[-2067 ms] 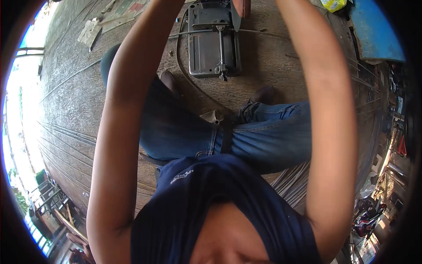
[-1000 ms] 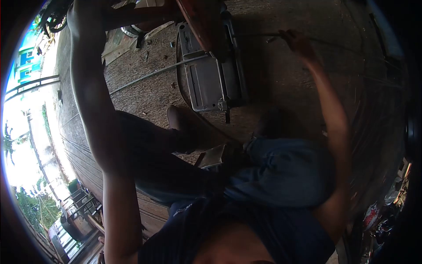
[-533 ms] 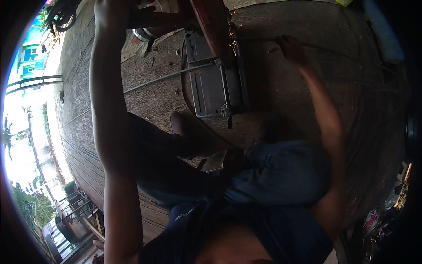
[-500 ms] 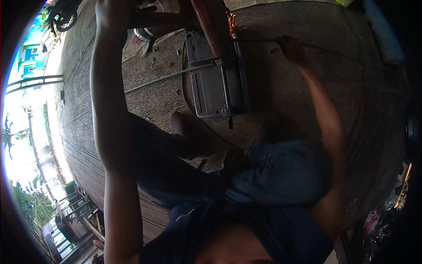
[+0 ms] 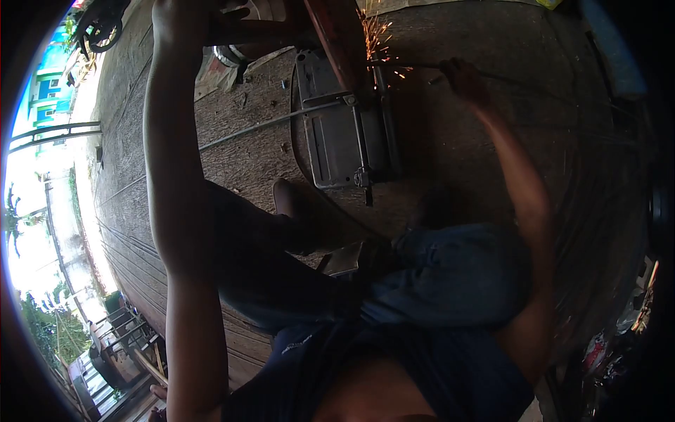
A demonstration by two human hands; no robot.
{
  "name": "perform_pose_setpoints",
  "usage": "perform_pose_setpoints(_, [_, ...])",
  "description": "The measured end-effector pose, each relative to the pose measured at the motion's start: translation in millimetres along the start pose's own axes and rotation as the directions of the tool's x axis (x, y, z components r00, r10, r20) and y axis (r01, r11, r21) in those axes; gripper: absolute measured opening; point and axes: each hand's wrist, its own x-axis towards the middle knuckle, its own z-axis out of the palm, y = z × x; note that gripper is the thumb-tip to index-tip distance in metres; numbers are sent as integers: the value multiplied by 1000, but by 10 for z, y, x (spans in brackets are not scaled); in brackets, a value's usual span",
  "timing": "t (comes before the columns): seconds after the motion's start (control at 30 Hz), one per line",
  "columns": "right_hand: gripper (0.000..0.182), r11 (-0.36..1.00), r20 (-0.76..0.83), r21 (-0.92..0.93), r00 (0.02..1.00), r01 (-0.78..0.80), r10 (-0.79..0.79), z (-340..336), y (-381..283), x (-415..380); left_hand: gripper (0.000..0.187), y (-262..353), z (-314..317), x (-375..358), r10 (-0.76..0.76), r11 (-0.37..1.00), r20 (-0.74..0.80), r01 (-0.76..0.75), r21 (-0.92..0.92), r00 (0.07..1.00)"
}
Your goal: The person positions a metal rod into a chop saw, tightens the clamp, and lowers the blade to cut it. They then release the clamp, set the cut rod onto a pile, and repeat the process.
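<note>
A cut-off saw with a reddish arm (image 5: 336, 46) stands over its dark metal base (image 5: 341, 144). Orange sparks (image 5: 376, 39) fly at the right of the arm. My right hand (image 5: 464, 79) is closed round a thin metal rod (image 5: 415, 65) that runs from the saw toward the right. Another stretch of rod (image 5: 260, 128) comes out of the saw's left side. My left arm reaches up to the top edge, where my left hand (image 5: 235, 5) is dark and partly cut off near the saw's upper part; its grip cannot be made out.
A black cable (image 5: 299, 158) curves beside the base toward my feet. A wheel (image 5: 102, 28) is at the upper left. Metal frames (image 5: 130, 337) and part of another person's hand (image 5: 159, 391) show at the lower left. Clutter (image 5: 598, 352) lies at the lower right.
The sparks have grown from a small cluster into a wider spray that spreads up and to the right. My arms and the rod have hardly moved.
</note>
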Motion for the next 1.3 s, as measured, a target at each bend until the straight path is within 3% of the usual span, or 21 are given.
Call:
perform_pose_setpoints(0.43, [27, 1000, 1, 3, 1000, 11, -11, -14, -112, -164, 31, 108, -7, 21, -211, 947, 89, 226, -230, 974])
perform_pose_setpoints(1.1, [21, 998, -31, 29, 998, 56, -55, -141, -194, -163, 30, 118, -22, 3, -319, 866, 158, 356, -351, 934])
perform_pose_setpoints(1.23, [19, 997, -45, 23, 996, 79, -78, -214, -245, -166, 28, 252, -69, 0, -398, 765, 209, 449, -462, 893])
perform_pose_setpoints(1.3, [19, 997, -46, 18, 997, 70, -69, -231, -269, -184, 26, 432, -140, -19, -476, 661, 288, 554, -506, 831])
